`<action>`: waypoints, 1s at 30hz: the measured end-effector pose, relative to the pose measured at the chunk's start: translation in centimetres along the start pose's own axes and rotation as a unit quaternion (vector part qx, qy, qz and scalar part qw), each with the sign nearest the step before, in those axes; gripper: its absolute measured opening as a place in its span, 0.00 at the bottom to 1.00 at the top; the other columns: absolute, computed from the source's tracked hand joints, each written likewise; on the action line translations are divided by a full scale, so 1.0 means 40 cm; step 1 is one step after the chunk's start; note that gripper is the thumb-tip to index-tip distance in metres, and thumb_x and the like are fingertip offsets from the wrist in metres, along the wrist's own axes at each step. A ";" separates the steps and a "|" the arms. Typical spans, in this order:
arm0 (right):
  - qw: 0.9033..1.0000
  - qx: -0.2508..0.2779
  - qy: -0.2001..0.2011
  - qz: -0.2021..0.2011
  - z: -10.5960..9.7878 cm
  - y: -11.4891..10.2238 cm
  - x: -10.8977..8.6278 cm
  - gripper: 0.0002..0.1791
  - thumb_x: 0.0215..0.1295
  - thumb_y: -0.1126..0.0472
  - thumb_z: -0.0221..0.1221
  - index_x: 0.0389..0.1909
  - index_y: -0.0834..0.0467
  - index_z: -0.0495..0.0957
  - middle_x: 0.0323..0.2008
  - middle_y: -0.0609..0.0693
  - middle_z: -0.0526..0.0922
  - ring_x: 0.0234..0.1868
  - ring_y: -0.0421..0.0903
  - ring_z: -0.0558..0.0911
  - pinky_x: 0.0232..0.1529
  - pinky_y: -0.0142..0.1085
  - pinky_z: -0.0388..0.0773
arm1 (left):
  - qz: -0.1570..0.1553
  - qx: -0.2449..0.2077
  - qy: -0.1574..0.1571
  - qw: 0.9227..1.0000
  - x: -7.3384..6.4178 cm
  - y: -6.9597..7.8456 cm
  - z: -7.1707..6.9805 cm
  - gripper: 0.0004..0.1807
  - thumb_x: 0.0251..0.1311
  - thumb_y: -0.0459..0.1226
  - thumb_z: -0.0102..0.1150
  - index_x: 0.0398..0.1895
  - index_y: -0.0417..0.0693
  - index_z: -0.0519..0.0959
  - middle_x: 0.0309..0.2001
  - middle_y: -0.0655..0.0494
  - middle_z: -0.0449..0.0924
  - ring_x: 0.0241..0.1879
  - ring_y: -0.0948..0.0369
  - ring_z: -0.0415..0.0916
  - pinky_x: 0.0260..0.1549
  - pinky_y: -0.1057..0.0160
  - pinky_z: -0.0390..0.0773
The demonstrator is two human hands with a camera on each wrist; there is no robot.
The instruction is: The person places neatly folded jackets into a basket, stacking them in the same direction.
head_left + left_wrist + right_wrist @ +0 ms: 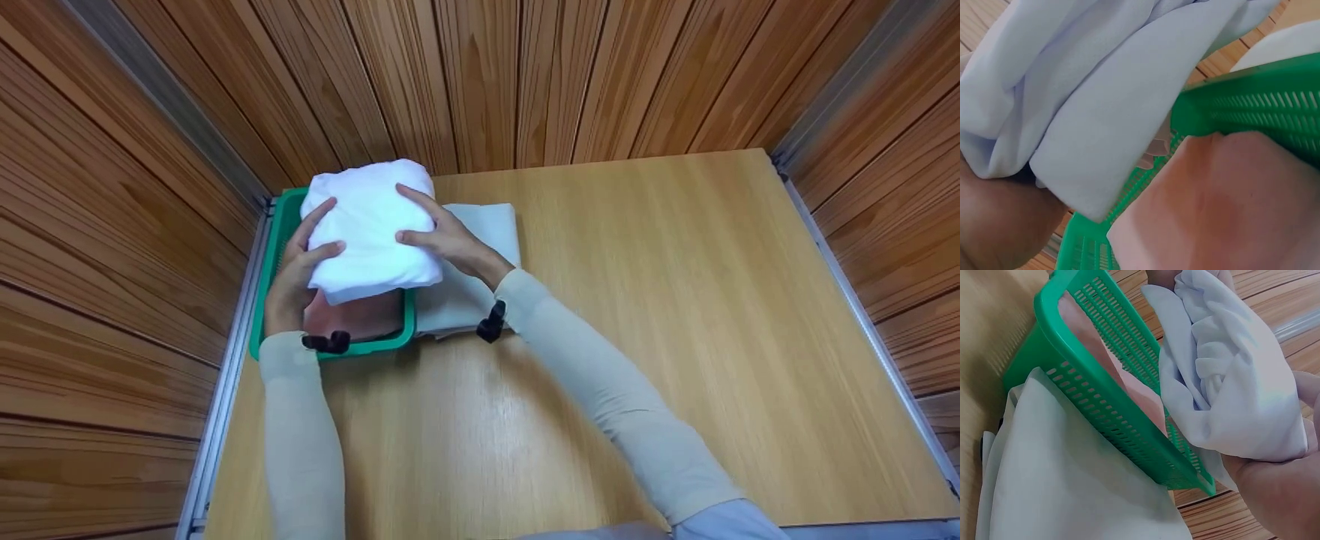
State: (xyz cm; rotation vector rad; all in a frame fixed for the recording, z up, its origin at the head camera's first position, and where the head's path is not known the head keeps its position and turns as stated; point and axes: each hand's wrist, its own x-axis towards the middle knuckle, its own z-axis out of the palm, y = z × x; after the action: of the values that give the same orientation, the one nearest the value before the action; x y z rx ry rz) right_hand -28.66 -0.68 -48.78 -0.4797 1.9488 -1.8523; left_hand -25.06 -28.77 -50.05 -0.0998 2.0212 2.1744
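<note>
A folded white cloth (371,225) is held between both hands above a green plastic basket (409,322). The left hand (294,274) grips its left side, thumb on top. On the opposite side the right hand (450,236) grips it, with thumb and fingertips over the upper face. Loose folds of the white cloth (1224,377) show underneath in the right wrist view. Inside the basket lies a pink cloth (1213,208), partly covered from above by the white one. The fingers under the white cloth are mostly hidden.
A folded pale grey cloth (457,300) lies on the wooden table (660,300), against the basket's right side. Wood-plank walls (480,82) rise behind and on both sides. A metal rail (225,405) runs along the table's left edge.
</note>
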 end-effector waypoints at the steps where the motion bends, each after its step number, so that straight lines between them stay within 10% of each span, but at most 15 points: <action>1: 1.000 0.000 -0.001 0.000 0.004 0.000 0.003 0.44 0.72 0.54 0.68 0.84 0.33 0.58 0.88 0.49 0.42 0.84 0.55 0.53 0.82 0.60 0.52 | 0.000 0.002 0.001 1.000 -0.001 -0.001 -0.005 0.42 0.67 0.44 0.72 0.80 0.82 0.65 0.85 0.55 0.47 0.73 0.48 0.65 0.59 0.57 0.84; 21: 1.000 -0.006 -0.013 0.028 0.098 0.032 0.035 0.43 0.74 0.61 0.66 0.83 0.33 0.59 0.88 0.48 0.45 0.87 0.52 0.47 0.84 0.61 0.43 | -0.022 0.037 0.018 0.999 -0.039 -0.021 -0.090 0.40 0.71 0.41 0.66 0.82 0.77 0.64 0.88 0.59 0.34 0.80 0.46 0.53 0.69 0.52 0.75; 30: 0.998 -0.032 -0.028 0.042 0.127 0.054 0.036 0.41 0.77 0.60 0.63 0.83 0.33 0.58 0.88 0.46 0.45 0.87 0.51 0.48 0.84 0.62 0.43 | -0.026 0.065 0.032 0.997 -0.041 -0.054 -0.126 0.41 0.70 0.41 0.67 0.83 0.73 0.63 0.89 0.65 0.31 0.87 0.50 0.28 0.82 0.35 0.29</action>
State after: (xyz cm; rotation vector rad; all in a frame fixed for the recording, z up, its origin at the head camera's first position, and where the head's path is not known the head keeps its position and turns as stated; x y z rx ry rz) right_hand -27.24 -5.65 -51.19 -0.4558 1.9651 -1.7110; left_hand -23.42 -33.75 -52.28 -0.2049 2.1638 2.0266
